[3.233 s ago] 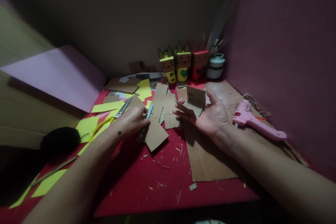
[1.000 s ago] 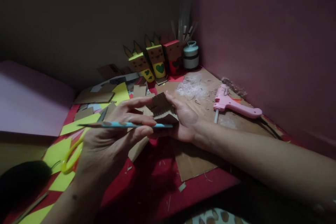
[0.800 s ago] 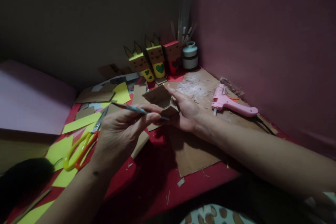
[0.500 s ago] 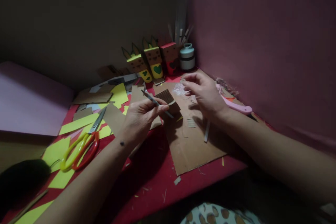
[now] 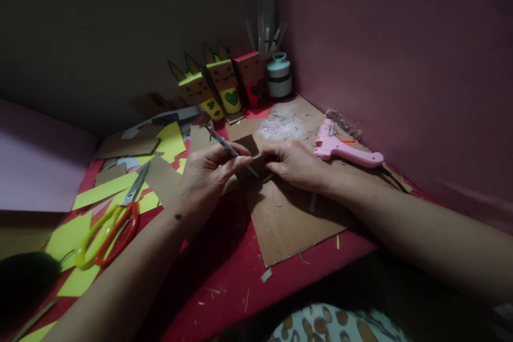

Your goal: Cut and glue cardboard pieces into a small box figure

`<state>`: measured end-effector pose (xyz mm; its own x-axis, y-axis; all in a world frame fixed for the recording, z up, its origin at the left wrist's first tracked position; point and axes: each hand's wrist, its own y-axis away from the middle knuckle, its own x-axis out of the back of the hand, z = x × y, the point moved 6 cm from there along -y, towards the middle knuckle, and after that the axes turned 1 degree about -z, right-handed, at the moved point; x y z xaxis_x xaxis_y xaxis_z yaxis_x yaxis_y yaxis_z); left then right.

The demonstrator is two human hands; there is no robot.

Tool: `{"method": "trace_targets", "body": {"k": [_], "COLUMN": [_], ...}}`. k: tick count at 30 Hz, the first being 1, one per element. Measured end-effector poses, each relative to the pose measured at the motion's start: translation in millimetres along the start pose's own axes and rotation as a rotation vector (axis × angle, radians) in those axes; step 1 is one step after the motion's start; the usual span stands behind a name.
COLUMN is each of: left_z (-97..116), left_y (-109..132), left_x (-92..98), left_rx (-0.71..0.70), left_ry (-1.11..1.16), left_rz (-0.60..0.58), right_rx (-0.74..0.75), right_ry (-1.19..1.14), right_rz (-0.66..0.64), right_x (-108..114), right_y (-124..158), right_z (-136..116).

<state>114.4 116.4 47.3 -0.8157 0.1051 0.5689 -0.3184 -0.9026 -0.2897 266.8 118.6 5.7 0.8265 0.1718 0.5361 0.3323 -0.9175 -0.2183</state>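
The corrugated cardboard piece [image 5: 249,144] is between the two hands, above the near-left part of a large flat cardboard sheet [image 5: 280,232], and its ridged side is partly seen over the fingers. The left hand [image 5: 200,173] has its thumb and fingers closed around a slim pencil [image 5: 219,140], which is held aslant, with the dark end pointing up and to the left; the fingertips are also at the cardboard piece. The right hand [image 5: 294,164] is half curled, with thumb and fingers brought close together at the right edge of this piece, but what they grip I cannot tell. To the right, beyond the right hand, a pink glue gun [image 5: 350,153] lies on its side. At the left, scissors [image 5: 130,204] with yellow and red handles lie on yellow paper [image 5: 72,235]. At the back of the red counter [image 5: 218,272] stand three box-headed figures [image 5: 222,76] in a row, just beside a pale blue jar [image 5: 279,79].
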Motion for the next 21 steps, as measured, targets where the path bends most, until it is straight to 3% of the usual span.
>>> {"method": "trace_targets", "body": {"k": [5,12,21], "left_z": [-6.1,-5.4,-0.4], "left_y": [0.8,3.7,0.7], "left_x": [-5.2,-7.4,-10.3], "left_rx": [-0.022,-0.018,-0.124], "left_ry": [-0.046,-0.132,-0.282], "left_rz": [-0.064,-0.062,-0.093], "right_rx": [0.015,0.003,0.032], "right_ry": [0.014,0.047,0.016], "right_rz": [-0.026,-0.042,-0.036], "right_x": [-4.8,-5.7,-6.0], "right_y": [-2.9,-5.5,-5.8], "right_z": [-2.1,-2.7,-1.6]}}
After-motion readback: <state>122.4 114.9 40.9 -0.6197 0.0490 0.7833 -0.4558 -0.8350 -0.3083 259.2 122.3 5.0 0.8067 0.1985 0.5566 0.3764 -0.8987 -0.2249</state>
